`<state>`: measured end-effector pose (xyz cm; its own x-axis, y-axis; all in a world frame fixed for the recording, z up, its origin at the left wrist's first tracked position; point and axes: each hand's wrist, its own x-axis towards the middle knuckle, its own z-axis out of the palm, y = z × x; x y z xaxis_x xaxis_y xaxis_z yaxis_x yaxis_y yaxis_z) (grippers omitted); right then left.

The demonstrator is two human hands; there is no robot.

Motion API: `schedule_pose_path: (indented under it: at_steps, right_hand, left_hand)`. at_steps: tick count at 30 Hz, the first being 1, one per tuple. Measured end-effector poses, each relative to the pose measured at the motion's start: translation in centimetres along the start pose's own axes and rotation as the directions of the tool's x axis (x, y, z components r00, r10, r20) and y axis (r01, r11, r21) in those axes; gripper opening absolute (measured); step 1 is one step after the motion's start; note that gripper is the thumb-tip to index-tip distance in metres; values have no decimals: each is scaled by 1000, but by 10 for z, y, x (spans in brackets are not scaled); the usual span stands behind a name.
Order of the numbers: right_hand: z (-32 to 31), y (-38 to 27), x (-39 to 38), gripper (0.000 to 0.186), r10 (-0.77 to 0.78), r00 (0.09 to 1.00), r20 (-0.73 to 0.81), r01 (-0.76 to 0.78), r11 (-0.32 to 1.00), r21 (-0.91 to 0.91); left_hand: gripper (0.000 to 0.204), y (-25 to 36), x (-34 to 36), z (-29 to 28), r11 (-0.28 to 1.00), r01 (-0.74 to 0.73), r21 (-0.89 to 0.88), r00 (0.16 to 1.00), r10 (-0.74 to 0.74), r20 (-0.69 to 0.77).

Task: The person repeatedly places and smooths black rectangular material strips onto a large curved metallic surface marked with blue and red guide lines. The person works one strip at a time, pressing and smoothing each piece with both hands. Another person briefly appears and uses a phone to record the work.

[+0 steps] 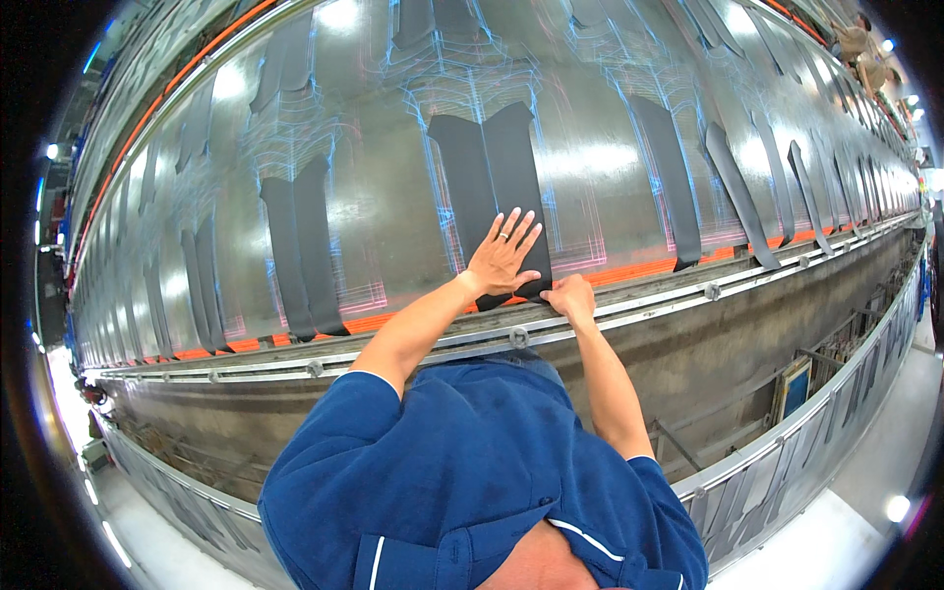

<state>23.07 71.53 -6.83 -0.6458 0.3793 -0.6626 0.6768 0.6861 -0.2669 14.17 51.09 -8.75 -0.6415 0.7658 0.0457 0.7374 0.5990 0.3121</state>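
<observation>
A dark grey cut fabric piece (511, 157), made up of two long strips side by side with pointed upper ends, lies on the long shiny table (383, 197) in front of me. My left hand (503, 258), a ring on one finger, is spread flat on its lower part with fingers pointing away. At the piece's lower right corner, by the table's near edge, my right hand (570, 295) is closed with the fingertips pinched on the fabric. Blue and pink outline lines are visible on the table around the piece.
Similar dark pieces, one pair (295, 246) to the left and a single strip (669, 187) to the right, lie in rows. A metal rail (442, 344) with round knobs and an orange strip (629, 270) follow the near edge. Behind me stands another long table (757, 482).
</observation>
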Motion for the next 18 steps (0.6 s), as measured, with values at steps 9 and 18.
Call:
schedule_pose_path:
  at_steps: [9,18]
  right_hand:
    - [8,-12,-27,32,-24,974,-226,21,1000,-12]
    - [12,-5,-18,30,-81,982,-172,71,995,-67]
  left_hand:
    - [117,-2,-3,-2,1000,-14,-2,1000,14,7]
    - [109,2,-2,-5,1000,21,-16,1000,-21,18]
